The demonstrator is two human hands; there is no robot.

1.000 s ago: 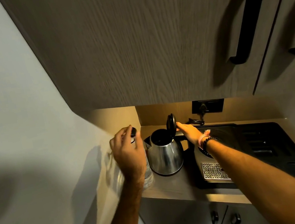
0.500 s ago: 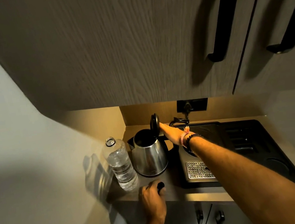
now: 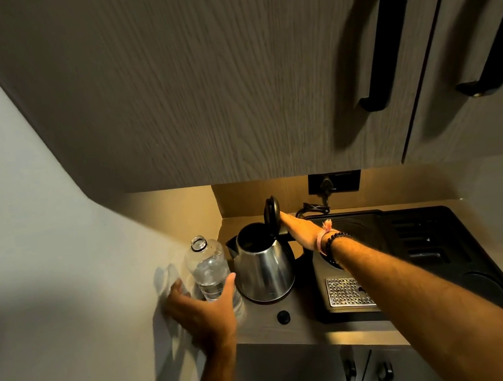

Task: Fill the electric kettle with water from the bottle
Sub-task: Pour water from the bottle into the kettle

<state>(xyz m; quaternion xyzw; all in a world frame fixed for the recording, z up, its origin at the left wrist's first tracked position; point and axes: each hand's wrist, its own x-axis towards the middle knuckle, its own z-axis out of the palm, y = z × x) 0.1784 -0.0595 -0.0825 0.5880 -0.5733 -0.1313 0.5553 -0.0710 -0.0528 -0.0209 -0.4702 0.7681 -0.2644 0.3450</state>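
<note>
The kettle (image 3: 264,268) stands upright on its base at the back left of the counter (image 3: 302,324), under the wall cabinet (image 3: 191,77). Its lid (image 3: 272,211) is swung up on the hinge and stands nearly vertical, so the dark inside is exposed. Your right hand (image 3: 300,232) reaches over the handle side; its fingertips (image 3: 282,215) touch the raised lid and the hand is spread flat, not clenched around anything.

The bottle (image 3: 209,270) stands upright just left of the kettle, close to the wall (image 3: 38,259). It is clear plastic, uncapped, with water visible in the lower part (the exact level is hard to judge through the plastic). Your left hand (image 3: 202,311) cups the lower half of the bottle from the front: the thumb (image 3: 229,282) lies on the kettle side, the fingers (image 3: 175,289) curve round the wall side. The hand is open around the bottle; whether it has closed firmly on it cannot be told. The bottle rests on the counter.

The bottle cap (image 3: 283,316), small and black, lies on the counter in front of the kettle, apart from both hands.

To the right of the kettle sits a black tray (image 3: 436,246) holding a metal drip grid (image 3: 347,290). A cord (image 3: 313,208) runs to the socket (image 3: 334,182) on the back wall. You wear a bead bracelet (image 3: 335,239) on the right wrist.
</note>
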